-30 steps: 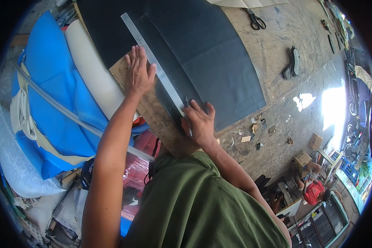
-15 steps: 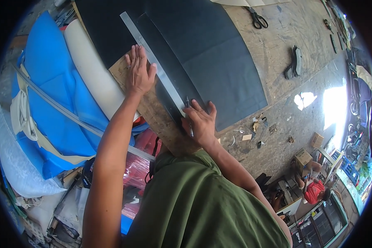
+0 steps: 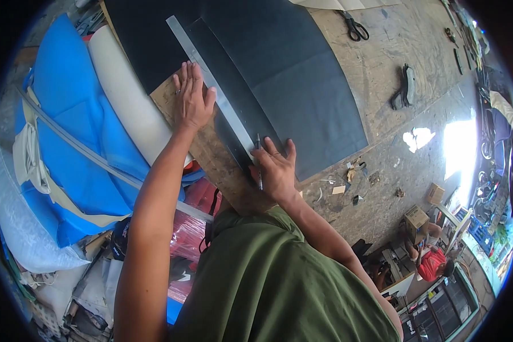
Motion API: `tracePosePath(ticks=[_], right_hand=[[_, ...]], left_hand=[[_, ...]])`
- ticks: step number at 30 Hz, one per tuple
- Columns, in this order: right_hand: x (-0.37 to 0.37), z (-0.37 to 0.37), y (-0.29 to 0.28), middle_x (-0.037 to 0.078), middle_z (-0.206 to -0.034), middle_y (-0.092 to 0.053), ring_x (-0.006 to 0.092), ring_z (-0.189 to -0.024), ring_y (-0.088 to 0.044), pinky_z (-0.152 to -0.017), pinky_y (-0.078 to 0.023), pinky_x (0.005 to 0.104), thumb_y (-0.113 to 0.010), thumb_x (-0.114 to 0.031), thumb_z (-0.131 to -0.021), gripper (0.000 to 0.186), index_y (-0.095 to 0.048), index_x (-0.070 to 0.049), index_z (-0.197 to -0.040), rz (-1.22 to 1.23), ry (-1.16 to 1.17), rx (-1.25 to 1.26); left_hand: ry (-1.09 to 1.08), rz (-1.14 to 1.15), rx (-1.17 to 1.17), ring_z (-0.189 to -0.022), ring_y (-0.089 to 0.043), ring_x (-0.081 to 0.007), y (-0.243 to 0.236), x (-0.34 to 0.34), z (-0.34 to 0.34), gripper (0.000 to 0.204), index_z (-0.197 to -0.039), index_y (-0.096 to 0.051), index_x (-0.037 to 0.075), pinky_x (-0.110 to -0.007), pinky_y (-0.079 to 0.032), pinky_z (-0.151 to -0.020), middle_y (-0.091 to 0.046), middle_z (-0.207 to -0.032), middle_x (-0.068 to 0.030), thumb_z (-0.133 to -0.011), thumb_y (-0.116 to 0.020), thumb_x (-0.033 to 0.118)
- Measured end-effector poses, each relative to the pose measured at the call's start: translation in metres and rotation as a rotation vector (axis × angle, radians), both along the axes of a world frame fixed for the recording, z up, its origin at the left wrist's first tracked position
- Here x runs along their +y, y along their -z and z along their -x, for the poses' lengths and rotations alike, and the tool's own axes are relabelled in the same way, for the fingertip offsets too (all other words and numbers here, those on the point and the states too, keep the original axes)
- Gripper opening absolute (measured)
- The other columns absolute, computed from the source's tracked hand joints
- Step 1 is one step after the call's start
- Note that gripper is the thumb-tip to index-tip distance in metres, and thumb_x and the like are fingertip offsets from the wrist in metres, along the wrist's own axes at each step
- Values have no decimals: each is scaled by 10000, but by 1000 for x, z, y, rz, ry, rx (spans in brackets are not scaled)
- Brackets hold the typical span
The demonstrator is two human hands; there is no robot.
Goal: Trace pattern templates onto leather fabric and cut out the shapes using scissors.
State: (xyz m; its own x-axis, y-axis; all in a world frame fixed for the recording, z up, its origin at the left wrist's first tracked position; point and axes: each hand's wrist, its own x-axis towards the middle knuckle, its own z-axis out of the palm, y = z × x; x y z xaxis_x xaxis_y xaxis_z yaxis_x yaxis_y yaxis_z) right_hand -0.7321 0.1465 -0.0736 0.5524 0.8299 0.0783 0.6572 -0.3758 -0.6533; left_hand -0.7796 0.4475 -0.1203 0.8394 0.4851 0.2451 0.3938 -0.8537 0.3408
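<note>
A long metal ruler (image 3: 229, 109) lies slantwise on a black sheet of leather-like material (image 3: 302, 94) spread over the worktable. Flat against the ruler's left edge rests my left hand (image 3: 192, 100), its fingers stretched out and the thumb by the metal. At the ruler's near end, my right hand (image 3: 276, 171) has a slim pen (image 3: 258, 141) tucked between thumb and fingers. The pen's tip points away from me, and some right fingertips touch the sheet. A narrow strip beside the ruler is bounded by a thin line or edge on the sheet.
Black-handled scissors (image 3: 356, 28) and a dark curved tool (image 3: 404, 88) lie on the wooden table (image 3: 336, 57). Left of it are a pale roll (image 3: 128, 91) and blue sheeting (image 3: 68, 114). A person in red (image 3: 432, 263) sits at the lower right near cardboard boxes (image 3: 416, 218).
The right hand and pen have shifted very slightly. The left hand and ruler stay in place.
</note>
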Motion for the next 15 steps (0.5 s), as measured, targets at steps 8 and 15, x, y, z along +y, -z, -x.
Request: tracePosePath(ticks=[8,15], right_hand=[[0,1,1,46,-1189,-785,256,-1388,-626,-1192,-232,721,-773,-166,-835,362,-684,-135,-1184,2,11,5],[23,-20,-35,44,-1094,-781,264,-1215,-706,-1137,-348,630,-745,-151,-877,317,-696,-125,-1189,26,-18,-1]], left_hand=[[4,-32,20,-1572,-283,-496,-4,0,-4,743,-1590,-319,-111,-611,-127,-1308,-412,-1617,-340,-1009,-544,292],[-11,-56,2,-1573,-288,-488,-2,2,-2,756,-1586,-335,-111,-606,-134,-1309,-418,-1615,-337,-984,-570,281]])
